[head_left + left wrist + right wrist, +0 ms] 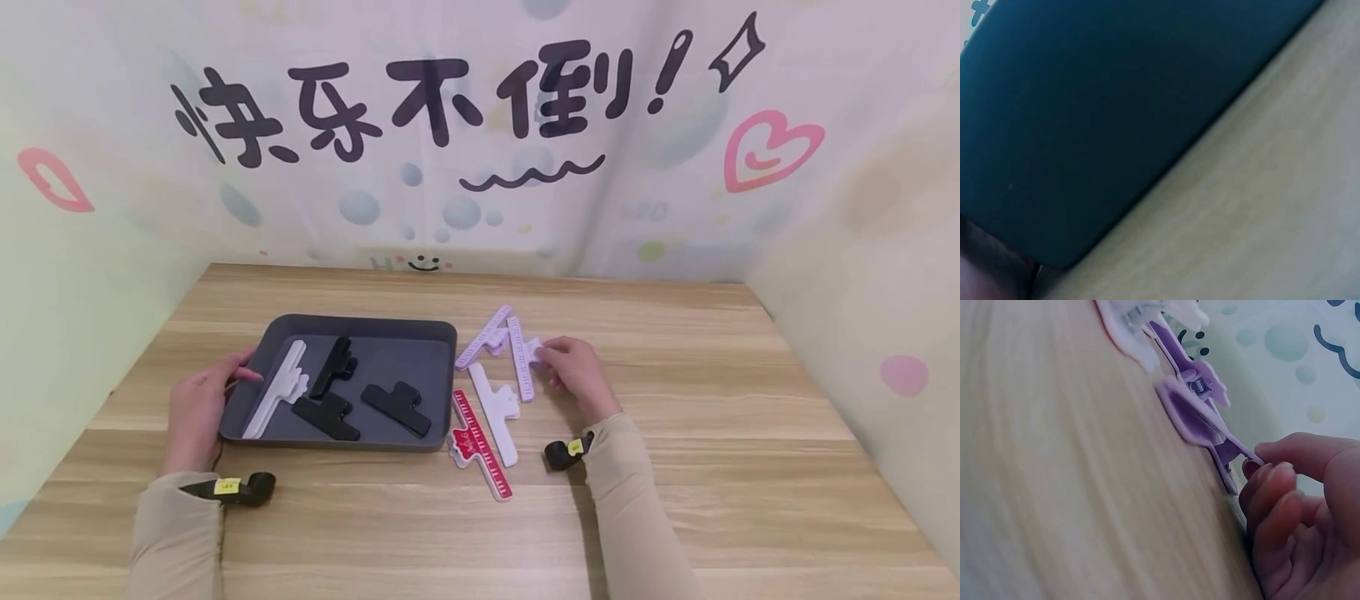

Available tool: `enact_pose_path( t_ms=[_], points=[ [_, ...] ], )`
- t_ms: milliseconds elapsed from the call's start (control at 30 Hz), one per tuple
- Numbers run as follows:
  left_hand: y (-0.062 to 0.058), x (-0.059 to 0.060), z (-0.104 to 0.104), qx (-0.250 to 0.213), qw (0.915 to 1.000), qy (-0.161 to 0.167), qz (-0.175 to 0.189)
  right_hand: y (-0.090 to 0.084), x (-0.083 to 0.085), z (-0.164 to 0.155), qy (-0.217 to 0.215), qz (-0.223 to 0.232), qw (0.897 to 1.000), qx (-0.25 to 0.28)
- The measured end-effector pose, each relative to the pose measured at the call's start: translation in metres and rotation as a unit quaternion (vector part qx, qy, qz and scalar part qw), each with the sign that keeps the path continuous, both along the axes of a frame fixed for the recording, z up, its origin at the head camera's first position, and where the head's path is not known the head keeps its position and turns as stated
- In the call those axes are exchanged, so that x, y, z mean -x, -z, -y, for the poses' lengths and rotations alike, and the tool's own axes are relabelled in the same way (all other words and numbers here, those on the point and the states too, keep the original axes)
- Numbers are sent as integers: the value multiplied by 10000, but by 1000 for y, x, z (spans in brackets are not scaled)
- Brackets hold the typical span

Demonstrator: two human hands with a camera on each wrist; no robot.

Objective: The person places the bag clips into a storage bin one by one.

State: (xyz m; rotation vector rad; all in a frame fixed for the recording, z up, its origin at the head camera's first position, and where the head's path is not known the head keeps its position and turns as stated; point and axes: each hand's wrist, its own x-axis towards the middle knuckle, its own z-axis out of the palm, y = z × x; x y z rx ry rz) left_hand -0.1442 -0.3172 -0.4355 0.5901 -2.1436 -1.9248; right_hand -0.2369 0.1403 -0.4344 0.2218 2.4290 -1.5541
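Observation:
My left hand [197,408] holds the left side of a dark grey tray [442,392], one finger lying over its rim. In the left wrist view the tray's outer wall [1116,119] fills much of the picture. Inside it lie a white clip [276,392] and three black clips [330,368]. Right of the tray, my right hand [581,375] pinches a light purple clip [520,362] by its handle, thumb against fingertips. In the right wrist view that purple clip [1191,419] is tilted, its spring partly hidden. A second purple clip [483,337] lies beside it.
A white clip [495,412] and a red-and-white clip [480,446] lie just right of the tray on the wood-grain table [712,467]. A printed cloth [465,225] hangs behind the table's back edge. Each wrist carries a small black camera [562,454].

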Motion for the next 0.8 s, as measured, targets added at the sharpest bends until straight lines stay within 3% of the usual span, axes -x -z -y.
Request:
enact_pose_path(
  t_ms=[467, 800],
  points=[
    [0, 1, -1, -31, 10000, 13, 9, 4, 1, 0, 318, -270, 9974, 594],
    [0, 2, -1, 192, 9998, -23, 30, 3, 1, -1, 348, -283, 9977, 504]
  ],
)
